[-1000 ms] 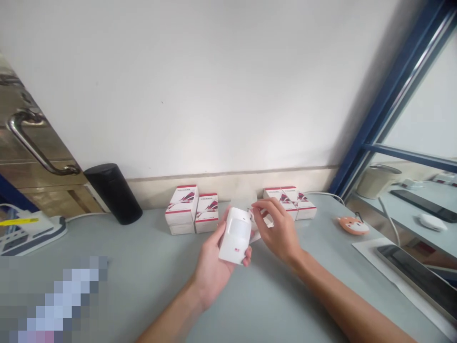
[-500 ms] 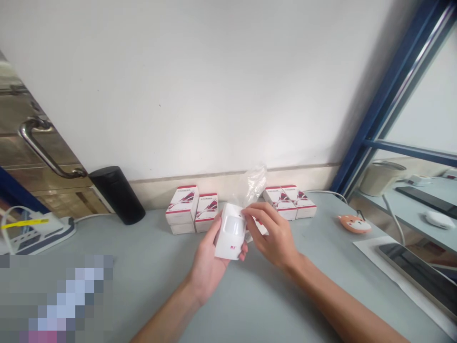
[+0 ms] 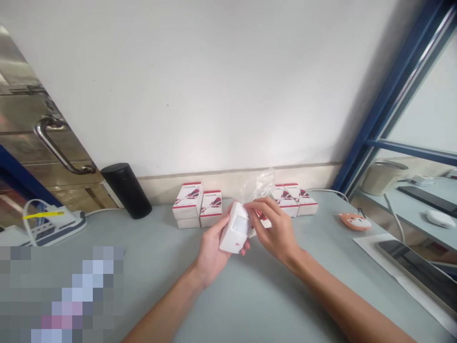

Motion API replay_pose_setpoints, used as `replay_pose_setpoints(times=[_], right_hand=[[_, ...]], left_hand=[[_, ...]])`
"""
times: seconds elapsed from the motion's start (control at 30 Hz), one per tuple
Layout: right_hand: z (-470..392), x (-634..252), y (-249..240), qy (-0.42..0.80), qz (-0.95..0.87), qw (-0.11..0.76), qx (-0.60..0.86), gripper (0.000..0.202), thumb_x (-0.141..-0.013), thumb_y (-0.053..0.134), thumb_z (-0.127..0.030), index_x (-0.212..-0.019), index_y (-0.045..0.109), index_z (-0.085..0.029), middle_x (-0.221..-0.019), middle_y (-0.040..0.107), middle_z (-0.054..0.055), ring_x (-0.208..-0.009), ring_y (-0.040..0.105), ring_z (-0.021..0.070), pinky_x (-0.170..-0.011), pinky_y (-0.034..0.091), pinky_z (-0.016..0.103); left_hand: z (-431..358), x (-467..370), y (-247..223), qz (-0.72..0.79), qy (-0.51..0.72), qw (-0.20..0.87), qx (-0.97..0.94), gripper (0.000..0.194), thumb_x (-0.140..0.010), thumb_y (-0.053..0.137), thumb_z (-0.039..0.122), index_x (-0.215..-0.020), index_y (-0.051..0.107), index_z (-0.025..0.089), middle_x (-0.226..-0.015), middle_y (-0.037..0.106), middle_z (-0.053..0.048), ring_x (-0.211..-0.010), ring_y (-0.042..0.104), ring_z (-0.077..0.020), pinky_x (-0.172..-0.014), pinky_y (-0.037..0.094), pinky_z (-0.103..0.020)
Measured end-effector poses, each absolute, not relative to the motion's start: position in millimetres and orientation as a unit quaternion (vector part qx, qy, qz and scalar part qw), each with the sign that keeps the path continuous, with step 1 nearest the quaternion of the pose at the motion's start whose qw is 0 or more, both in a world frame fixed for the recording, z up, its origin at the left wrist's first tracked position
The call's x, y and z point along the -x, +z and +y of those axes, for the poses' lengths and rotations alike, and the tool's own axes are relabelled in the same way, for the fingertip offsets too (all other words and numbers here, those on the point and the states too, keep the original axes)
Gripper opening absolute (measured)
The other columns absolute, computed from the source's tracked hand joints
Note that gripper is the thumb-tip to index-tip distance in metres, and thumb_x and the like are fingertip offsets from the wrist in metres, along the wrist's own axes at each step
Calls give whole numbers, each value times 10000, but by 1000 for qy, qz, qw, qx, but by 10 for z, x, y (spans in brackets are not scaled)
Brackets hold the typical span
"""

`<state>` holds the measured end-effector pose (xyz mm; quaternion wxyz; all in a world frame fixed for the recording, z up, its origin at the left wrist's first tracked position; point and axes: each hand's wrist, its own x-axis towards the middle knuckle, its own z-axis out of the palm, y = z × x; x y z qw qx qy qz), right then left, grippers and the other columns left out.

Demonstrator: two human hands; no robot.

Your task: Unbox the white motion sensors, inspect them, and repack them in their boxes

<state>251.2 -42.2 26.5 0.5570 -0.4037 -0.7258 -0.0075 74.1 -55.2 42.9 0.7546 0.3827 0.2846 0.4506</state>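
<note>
A white motion sensor (image 3: 231,241) with a pale lens window and a small red logo is tilted in my left hand (image 3: 211,250). The fingers of that hand wrap its left side and back, their tips showing at the right edge. My right hand (image 3: 280,231) has thumb and forefinger brought together at the sensor's upper right edge. What lies between those fingertips is too small to make out. Behind the hands is a crumpled clear plastic bag (image 3: 263,183). Part of a red and white item (image 3: 263,219) shows beneath my right hand.
Red and white boxes stand at the back, a left group (image 3: 188,202) and a right group (image 3: 306,202). Farther left are a black cylinder (image 3: 127,190) and a power strip (image 3: 69,226). An orange animal-faced object (image 3: 355,221) and a phone (image 3: 414,267) on paper lie right.
The sensor has turned and tilted in my left hand, its top now leaning right. My right fingers stay at its upper edge. The whole view has shifted slightly.
</note>
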Motion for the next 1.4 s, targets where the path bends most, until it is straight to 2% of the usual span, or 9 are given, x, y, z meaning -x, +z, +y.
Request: replay_pose_setpoints(times=[0.13,0.4,0.6,0.73,0.9,1.1,1.23,1.33,1.4], right_hand=[[-396,-2539,242,-5,-726,553,409,183,-1045,550,-213,-1125,707,-264,-1035,717,65,-852,688,176,-679,574,307],[-392,-2597,320,-30,-753,547,366,198,-1034,563,-157,-1125,695,-273,-1014,692,57,-832,683,164,-663,561,303],[-379,-2645,336,-33,-773,522,359,260,-1028,529,-106,-1143,689,-275,-1042,681,49,-803,666,147,-636,537,282],[-347,-2635,301,-33,-758,520,392,297,-1013,497,-82,-1135,688,-273,-1041,693,44,-804,663,150,-615,520,278],[-320,-2561,202,21,-728,554,404,276,-1000,522,-107,-1157,674,-275,-1062,698,38,-812,653,149,-692,570,285],[-412,-2467,161,-28,-738,560,377,304,-968,534,-65,-1129,673,-282,-1040,713,37,-871,670,176,-719,550,318],[-505,-2430,253,100,-747,554,355,217,-984,552,-137,-1082,685,-278,-1063,719,41,-947,685,198,-805,554,348],[-518,-2390,319,290,-645,590,389,124,-1032,579,-352,-1099,650,-275,-1086,700,39,-940,700,202,-806,561,355],[-503,-2364,340,410,-548,596,419,276,-1014,605,-520,-1125,601,-267,-1052,680,33,-843,701,191,-744,564,347]], left_hand=[[-530,-706,443,265,434,766,-393,631,-1034,570,450,-1622,340,433,-1216,705,-85,-732,739,-228,-652,548,-362],[-557,-686,436,295,454,725,-425,722,-1040,563,483,-1650,180,431,-1106,741,-76,-773,762,-263,-705,593,-408],[-542,-702,444,290,450,731,-423,541,-1041,543,517,-1532,465,305,-1150,735,-110,-788,737,-233,-685,574,-357],[-528,-707,448,274,485,732,-392,493,-1038,551,514,-1501,450,378,-1168,727,-76,-774,747,-241,-679,569,-372],[-521,-712,452,269,505,720,-392,419,-1028,572,508,-1407,489,348,-1160,722,-67,-752,751,-249,-647,562,-373],[-529,-713,452,288,523,710,-373,402,-1012,617,483,-1379,518,352,-1175,714,-47,-856,753,-250,-672,571,-351],[-506,-698,453,284,550,702,-351,383,-1007,642,460,-1358,548,340,-1179,720,-33,-903,738,-206,-748,582,-322],[-496,-692,468,291,555,697,-349,390,-994,648,508,-1308,572,290,-1179,733,-61,-877,736,-212,-741,581,-330],[-507,-697,483,301,547,689,-368,424,-985,639,558,-1285,578,266,-1166,739,-82,-845,731,-221,-708,575,-339]])
